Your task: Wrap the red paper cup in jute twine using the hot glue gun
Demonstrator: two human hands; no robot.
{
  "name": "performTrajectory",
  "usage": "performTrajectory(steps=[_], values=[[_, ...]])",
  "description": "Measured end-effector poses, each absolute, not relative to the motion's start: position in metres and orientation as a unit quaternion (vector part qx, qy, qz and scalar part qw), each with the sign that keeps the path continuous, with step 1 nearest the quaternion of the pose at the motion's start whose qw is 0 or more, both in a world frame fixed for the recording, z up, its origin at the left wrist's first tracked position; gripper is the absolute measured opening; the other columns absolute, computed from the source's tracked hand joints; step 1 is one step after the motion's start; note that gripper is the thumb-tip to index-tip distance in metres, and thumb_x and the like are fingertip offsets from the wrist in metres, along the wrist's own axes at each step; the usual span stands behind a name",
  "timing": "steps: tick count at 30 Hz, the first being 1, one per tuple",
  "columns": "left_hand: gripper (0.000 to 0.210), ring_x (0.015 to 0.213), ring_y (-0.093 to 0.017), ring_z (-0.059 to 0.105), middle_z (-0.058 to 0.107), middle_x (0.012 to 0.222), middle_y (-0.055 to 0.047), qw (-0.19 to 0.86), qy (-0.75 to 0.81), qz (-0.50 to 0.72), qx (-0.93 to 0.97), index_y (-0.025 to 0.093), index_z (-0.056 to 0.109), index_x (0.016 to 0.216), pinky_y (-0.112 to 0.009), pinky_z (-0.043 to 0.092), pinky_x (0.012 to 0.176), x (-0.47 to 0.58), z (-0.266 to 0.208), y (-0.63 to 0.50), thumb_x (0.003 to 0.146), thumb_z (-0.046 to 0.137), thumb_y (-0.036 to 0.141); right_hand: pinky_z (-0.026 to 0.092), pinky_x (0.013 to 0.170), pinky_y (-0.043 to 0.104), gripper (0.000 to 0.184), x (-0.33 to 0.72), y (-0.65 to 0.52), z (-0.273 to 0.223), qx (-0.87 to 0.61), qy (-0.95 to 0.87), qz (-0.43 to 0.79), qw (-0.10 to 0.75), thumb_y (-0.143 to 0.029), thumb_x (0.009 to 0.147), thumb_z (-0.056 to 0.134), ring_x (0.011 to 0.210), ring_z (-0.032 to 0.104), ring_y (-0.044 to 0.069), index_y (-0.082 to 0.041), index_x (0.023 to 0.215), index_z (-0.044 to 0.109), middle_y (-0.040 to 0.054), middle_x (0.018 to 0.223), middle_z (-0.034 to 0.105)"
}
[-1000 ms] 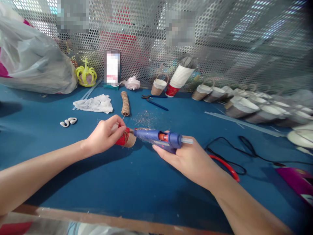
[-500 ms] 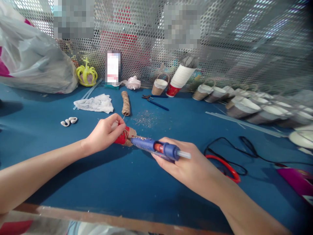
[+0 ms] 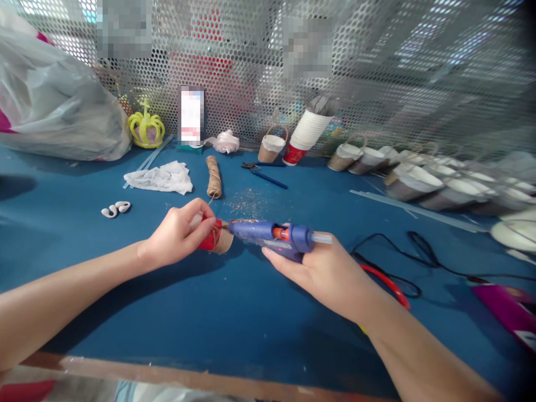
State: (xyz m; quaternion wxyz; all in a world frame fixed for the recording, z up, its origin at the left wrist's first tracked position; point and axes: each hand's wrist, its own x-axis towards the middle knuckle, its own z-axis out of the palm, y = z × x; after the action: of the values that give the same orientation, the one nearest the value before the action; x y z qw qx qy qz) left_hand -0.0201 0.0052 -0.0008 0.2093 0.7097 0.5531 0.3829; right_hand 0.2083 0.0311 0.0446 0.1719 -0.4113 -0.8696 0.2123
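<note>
A red paper cup (image 3: 208,241), partly wrapped in brown twine (image 3: 225,242), lies on its side near the middle of the table. My left hand (image 3: 179,231) is closed around the cup's left end, fingers pinching near the loose strand. That strand runs up to a roll of twine (image 3: 213,177) just behind. In my right hand (image 3: 322,273) is a blue hot glue gun (image 3: 253,230) with a clear glue stick out of its back. Its nozzle points left, at or very near the upper side of the cup; exact contact is hard to tell.
Blue-handled pliers (image 3: 268,176), white cloth (image 3: 161,178) and a phone (image 3: 191,117) stand or lie behind. Stacked paper cups (image 3: 310,131) lean on the mesh. Several wrapped little buckets (image 3: 414,181) fill the right back. A black cord (image 3: 389,237) and red ring-like piece (image 3: 389,282) lie right.
The glue gun has shifted slightly right and up along the cup, its nozzle now nearer the cup's top side. More of the twine-wrapped end shows. My left hand stays on the cup.
</note>
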Motion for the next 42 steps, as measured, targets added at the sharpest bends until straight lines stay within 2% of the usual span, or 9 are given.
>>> performTrajectory(steps=[6, 11, 17, 33, 39, 42], values=[[0.009, 0.046, -0.006, 0.043, 0.054, 0.056, 0.005, 0.191, 0.528, 0.381, 0.735, 0.016, 0.049, 0.081, -0.016, 0.035, 0.045, -0.021, -0.003, 0.002, 0.084, 0.046, 0.024, 0.038, 0.044, 0.023, 0.029, 0.205, 0.036, 0.045, -0.417, -0.869, 0.202, 0.175, -0.026, 0.078, 0.053, 0.040, 0.042, 0.010, -0.022, 0.051, 0.043, -0.0046, 0.043, 0.048], [0.007, 0.043, -0.006, 0.041, 0.050, 0.051, 0.007, 0.162, 0.520, 0.386, 0.745, 0.017, 0.048, 0.081, -0.016, 0.033, 0.044, -0.020, -0.003, 0.002, 0.084, 0.046, 0.022, 0.039, 0.044, 0.024, 0.034, 0.203, 0.037, 0.045, -0.423, -0.863, 0.213, 0.175, -0.024, 0.079, 0.053, 0.039, 0.046, 0.011, -0.022, 0.047, 0.040, -0.0055, 0.037, 0.046], [0.010, 0.045, -0.005, 0.043, 0.054, 0.055, 0.005, 0.179, 0.522, 0.385, 0.740, 0.016, 0.049, 0.080, -0.016, 0.035, 0.045, -0.021, -0.003, 0.003, 0.085, 0.046, 0.024, 0.039, 0.043, 0.024, 0.034, 0.205, 0.032, 0.052, -0.422, -0.861, 0.233, 0.164, -0.024, 0.078, 0.053, 0.036, 0.045, 0.011, -0.023, 0.046, 0.041, -0.0061, 0.034, 0.045], [0.007, 0.042, -0.006, 0.040, 0.049, 0.050, 0.006, 0.144, 0.510, 0.384, 0.756, 0.016, 0.049, 0.081, -0.016, 0.034, 0.043, -0.020, -0.003, 0.002, 0.084, 0.045, 0.021, 0.040, 0.044, 0.024, 0.034, 0.202, 0.040, 0.045, -0.419, -0.864, 0.227, 0.164, -0.024, 0.079, 0.053, 0.039, 0.048, 0.011, -0.022, 0.047, 0.043, -0.0055, 0.036, 0.047], [0.010, 0.045, -0.006, 0.041, 0.053, 0.054, 0.005, 0.188, 0.530, 0.382, 0.734, 0.016, 0.049, 0.080, -0.016, 0.034, 0.045, -0.021, -0.002, 0.003, 0.084, 0.046, 0.024, 0.038, 0.042, 0.024, 0.034, 0.204, 0.033, 0.051, -0.429, -0.859, 0.224, 0.167, -0.025, 0.079, 0.052, 0.037, 0.042, 0.010, -0.022, 0.047, 0.040, -0.0058, 0.037, 0.045], [0.014, 0.046, -0.006, 0.042, 0.053, 0.055, 0.004, 0.205, 0.548, 0.383, 0.715, 0.015, 0.051, 0.079, -0.016, 0.035, 0.045, -0.021, -0.001, 0.004, 0.085, 0.047, 0.027, 0.038, 0.042, 0.023, 0.029, 0.205, 0.031, 0.051, -0.430, -0.859, 0.222, 0.164, -0.027, 0.078, 0.052, 0.039, 0.041, 0.010, -0.022, 0.051, 0.043, -0.0048, 0.042, 0.048]])
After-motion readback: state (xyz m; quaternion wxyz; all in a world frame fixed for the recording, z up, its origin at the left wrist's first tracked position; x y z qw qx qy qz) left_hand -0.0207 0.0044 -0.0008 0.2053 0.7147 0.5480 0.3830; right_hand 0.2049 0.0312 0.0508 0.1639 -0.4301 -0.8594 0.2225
